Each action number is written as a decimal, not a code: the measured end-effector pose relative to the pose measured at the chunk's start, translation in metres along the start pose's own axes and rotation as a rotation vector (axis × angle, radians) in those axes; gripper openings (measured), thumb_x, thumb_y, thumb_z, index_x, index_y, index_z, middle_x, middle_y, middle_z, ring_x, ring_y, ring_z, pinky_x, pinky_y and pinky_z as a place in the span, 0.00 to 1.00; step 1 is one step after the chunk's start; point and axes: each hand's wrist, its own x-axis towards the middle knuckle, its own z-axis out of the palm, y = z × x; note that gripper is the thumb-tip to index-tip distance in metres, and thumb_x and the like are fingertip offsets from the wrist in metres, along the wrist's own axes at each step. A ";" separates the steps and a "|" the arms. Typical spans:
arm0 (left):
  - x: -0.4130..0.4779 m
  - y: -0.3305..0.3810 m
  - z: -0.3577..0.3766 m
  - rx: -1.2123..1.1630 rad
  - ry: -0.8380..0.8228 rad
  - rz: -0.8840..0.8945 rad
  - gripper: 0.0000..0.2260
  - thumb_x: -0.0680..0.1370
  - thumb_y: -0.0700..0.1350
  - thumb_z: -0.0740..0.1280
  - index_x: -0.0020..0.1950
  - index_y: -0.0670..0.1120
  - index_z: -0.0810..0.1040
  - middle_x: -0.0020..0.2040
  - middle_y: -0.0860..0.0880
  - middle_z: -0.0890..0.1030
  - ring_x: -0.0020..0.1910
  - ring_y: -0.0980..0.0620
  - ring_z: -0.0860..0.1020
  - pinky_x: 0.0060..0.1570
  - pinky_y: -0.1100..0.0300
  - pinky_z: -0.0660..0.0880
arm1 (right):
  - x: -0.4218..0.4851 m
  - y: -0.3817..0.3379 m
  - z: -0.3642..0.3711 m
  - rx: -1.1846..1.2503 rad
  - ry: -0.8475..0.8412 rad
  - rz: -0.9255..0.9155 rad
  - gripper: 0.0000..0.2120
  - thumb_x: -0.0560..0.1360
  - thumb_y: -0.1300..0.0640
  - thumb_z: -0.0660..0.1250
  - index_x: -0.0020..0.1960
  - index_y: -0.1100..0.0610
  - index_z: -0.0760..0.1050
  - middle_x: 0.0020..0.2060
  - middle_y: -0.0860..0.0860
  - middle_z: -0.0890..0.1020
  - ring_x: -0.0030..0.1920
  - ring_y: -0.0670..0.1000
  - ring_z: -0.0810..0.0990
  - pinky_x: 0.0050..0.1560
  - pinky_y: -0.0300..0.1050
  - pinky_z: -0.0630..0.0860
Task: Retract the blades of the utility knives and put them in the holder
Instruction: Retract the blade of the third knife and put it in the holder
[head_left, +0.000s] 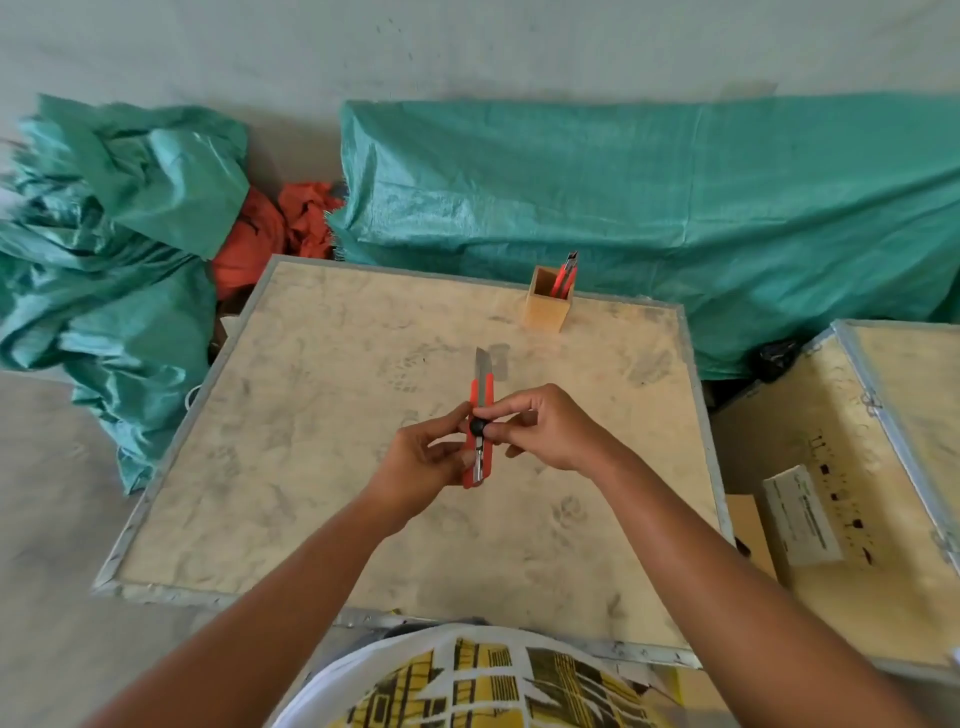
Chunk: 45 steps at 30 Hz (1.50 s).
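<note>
Fingertips of the right hand (545, 426) pinch the black slider knob (477, 427) on the red utility knife (481, 431), thumb and forefinger pressed onto it from the three o'clock side. The left hand (415, 467) curls around the lower handle from nine o'clock, fingers closed on the red body. The blade (484, 371) is out and points toward twelve o'clock, away from the person, above the middle of the crate top (311, 415).

It looks a light, stiff tool: plastic shell, metal channel, thin steel blade that I would guess snaps if bent sideways. The safe grip is the handle and the knob, well behind the bare edge. The knob probably has to be slackened or slid back toward six o'clock to draw the blade in.

Out at one o'clock, near the far rim of the crate, stands the wooden holder (548, 304), upright, with other red knives (566, 275) already poking from it. Between hands and holder the board lies bare, so the reach is open. The holder's mouth is narrow and partly filled, and a nudge might tip it toward the green tarpaulin (675, 197) behind.
</note>
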 end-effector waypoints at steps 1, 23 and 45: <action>0.001 0.003 -0.006 0.005 -0.023 0.001 0.24 0.77 0.29 0.67 0.72 0.45 0.74 0.58 0.48 0.83 0.51 0.51 0.84 0.45 0.55 0.83 | 0.002 -0.003 0.001 -0.010 -0.001 -0.008 0.13 0.75 0.60 0.75 0.58 0.52 0.85 0.49 0.45 0.87 0.46 0.52 0.87 0.43 0.41 0.83; -0.001 0.029 -0.021 -0.029 -0.225 0.042 0.27 0.76 0.28 0.68 0.73 0.45 0.72 0.68 0.51 0.79 0.62 0.43 0.81 0.56 0.47 0.81 | -0.018 -0.042 -0.007 -0.265 -0.072 -0.108 0.14 0.74 0.55 0.76 0.58 0.45 0.84 0.59 0.48 0.79 0.55 0.47 0.77 0.45 0.24 0.70; 0.010 0.043 0.017 0.016 -0.121 0.074 0.27 0.75 0.27 0.69 0.72 0.44 0.74 0.67 0.51 0.80 0.61 0.42 0.81 0.52 0.49 0.82 | -0.018 -0.035 -0.043 -0.241 -0.056 -0.188 0.13 0.69 0.52 0.81 0.52 0.47 0.86 0.50 0.43 0.80 0.46 0.42 0.77 0.42 0.26 0.72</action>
